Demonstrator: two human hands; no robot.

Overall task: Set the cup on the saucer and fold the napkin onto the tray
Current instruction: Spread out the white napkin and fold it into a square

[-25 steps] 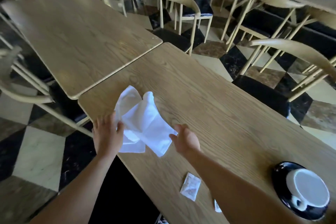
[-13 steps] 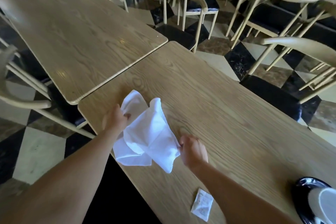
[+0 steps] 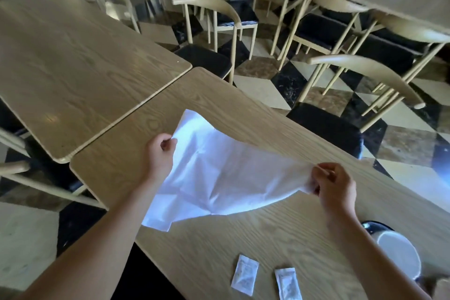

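Since half a second ago, the napkin point(image 3: 219, 175) has been pulled out wide; before, it was held bunched up. Its left edge is pinched by the left hand point(image 3: 159, 157), and its right edge is pinched by the right hand point(image 3: 334, 186). It is held stretched just above the wooden table point(image 3: 243, 246), with one corner hanging down at about 7 o'clock from its middle.

At about 4 o'clock from the napkin, the white cup point(image 3: 399, 254) is seen, partly hidden by the right arm. It seems to be set on the dark saucer point(image 3: 372, 225) already. No tray is seen. Two small packets point(image 3: 244, 275) are lying at 6 o'clock.

Folding is likely started next. If the edges are not lined up, a crooked fold could be made. If one pinch is let go too soon, the napkin could be dropped off the near table edge.
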